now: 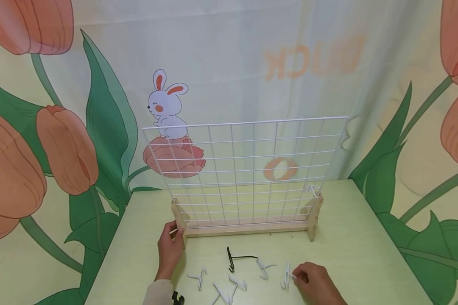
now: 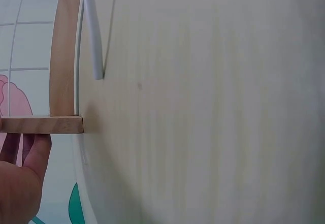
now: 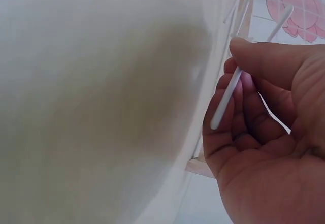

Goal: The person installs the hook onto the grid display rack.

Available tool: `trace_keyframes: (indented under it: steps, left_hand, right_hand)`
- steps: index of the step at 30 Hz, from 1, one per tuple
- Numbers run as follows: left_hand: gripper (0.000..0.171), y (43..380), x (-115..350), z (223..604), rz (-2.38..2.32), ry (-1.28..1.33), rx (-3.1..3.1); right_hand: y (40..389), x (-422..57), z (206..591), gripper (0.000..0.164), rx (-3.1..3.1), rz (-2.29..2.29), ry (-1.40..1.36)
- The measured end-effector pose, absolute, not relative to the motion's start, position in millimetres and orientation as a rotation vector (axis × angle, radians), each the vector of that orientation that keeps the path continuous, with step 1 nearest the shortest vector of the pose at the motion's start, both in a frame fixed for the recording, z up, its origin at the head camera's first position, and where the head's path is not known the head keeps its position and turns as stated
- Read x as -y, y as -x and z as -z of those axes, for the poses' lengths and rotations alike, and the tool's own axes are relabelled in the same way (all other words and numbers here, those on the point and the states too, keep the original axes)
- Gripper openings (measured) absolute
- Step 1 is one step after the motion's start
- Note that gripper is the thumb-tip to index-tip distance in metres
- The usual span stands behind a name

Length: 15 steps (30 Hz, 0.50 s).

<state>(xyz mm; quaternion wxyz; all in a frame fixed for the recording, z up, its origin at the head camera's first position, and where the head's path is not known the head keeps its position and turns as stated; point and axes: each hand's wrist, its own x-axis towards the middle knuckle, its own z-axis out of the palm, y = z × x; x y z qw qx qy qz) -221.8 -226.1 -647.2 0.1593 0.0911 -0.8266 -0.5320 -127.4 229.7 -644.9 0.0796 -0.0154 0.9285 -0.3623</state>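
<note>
A white wire grid panel (image 1: 244, 123) stands upright in a wooden stand (image 1: 248, 230). My left hand (image 1: 170, 250) grips the stand's left end piece; in the left wrist view its fingers (image 2: 38, 155) lie against the wood. Lower right, my right hand (image 1: 316, 279) pinches a white hook (image 1: 287, 275) between thumb and fingers. The right wrist view shows the hook's white rod (image 3: 226, 99) passing under the thumb, its end over the curled fingers. Another white hook (image 1: 310, 189) hangs on the grid's lower right.
Between the hands, a black hook (image 1: 230, 259) lies on the pale table (image 1: 343, 220) among several white hooks (image 1: 238, 282). A small black and yellow object (image 1: 178, 298) sits beside the left sleeve. Behind the table hangs a curtain (image 1: 229, 63) printed with tulips and a rabbit.
</note>
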Motion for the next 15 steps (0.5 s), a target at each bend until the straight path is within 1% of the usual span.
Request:
trace_keyframes:
  steps: [4,11,15]
  left_hand:
    - [0.030,221,227,646,1.537,-0.263,2.368]
    - [0.029,222,227,647,1.529,-0.271,2.366]
    - [0.030,222,226,648,1.522,-0.263,2.359]
  right_hand:
    - [129,-228,638,0.015,-2.794,1.133,0.029]
    - [132,-227,625,0.014,-2.869,1.171,0.152]
    - [132,-226,616,0.013,-2.906,1.201,0.175]
